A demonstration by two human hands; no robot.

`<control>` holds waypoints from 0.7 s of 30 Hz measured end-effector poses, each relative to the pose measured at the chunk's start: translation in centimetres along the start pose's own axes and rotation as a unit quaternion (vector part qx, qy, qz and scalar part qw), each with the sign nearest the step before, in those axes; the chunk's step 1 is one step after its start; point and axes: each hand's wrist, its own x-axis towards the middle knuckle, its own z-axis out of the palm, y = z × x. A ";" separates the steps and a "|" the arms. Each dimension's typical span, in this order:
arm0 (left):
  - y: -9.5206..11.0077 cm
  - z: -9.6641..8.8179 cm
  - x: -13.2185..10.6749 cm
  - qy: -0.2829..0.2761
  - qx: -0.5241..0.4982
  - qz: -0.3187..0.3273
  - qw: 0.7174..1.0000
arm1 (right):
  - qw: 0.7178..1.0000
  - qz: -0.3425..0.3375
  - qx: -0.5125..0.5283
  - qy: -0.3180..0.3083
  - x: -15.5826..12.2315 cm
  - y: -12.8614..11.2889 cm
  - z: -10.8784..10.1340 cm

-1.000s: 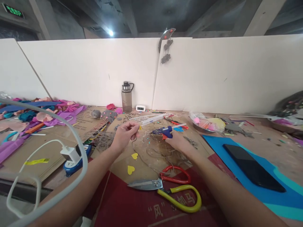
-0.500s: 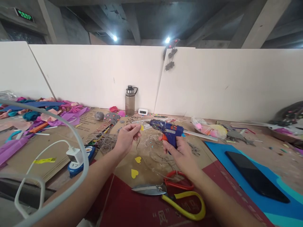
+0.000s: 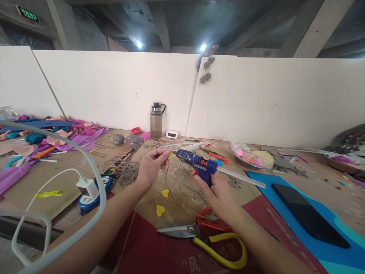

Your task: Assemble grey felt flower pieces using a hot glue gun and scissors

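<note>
My right hand (image 3: 215, 190) is wrapped round the handle of a blue glue gun (image 3: 199, 163), with a long clear glue stick (image 3: 242, 177) coming out of its back. The gun's nozzle points left, right beside the fingertips of my left hand (image 3: 152, 165). Those fingers pinch a small yellow piece (image 3: 171, 153), mostly hidden, and a thin cord (image 3: 166, 173) hangs just below them. Two yellow hearts (image 3: 160, 210) lie on the cardboard below. Nearer me are large scissors (image 3: 196, 230) with one red and one yellow handle loop.
A grey bottle (image 3: 156, 121) and small white clock (image 3: 172, 134) stand by the white partition. At right, a black phone (image 3: 310, 215) rests on blue sheets. A white cable (image 3: 98, 179) arcs across the left, near a power plug (image 3: 88, 188) and felt scraps (image 3: 85, 140).
The glue gun has tilted, its nozzle moving left to the yellow piece and its back end dropping. My left hand has hardly moved, still pinching the piece.
</note>
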 end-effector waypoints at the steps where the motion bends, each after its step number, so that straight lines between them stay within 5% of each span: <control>1: 0.0 0.0 0.0 -0.002 0.002 0.005 1.000 | 1.000 -0.001 -0.004 0.001 0.0 0.0 0.0; 21: 0.6 0.4 -0.4 0.008 0.044 0.020 0.999 | 0.995 -0.026 -0.094 0.006 -0.5 0.2 0.9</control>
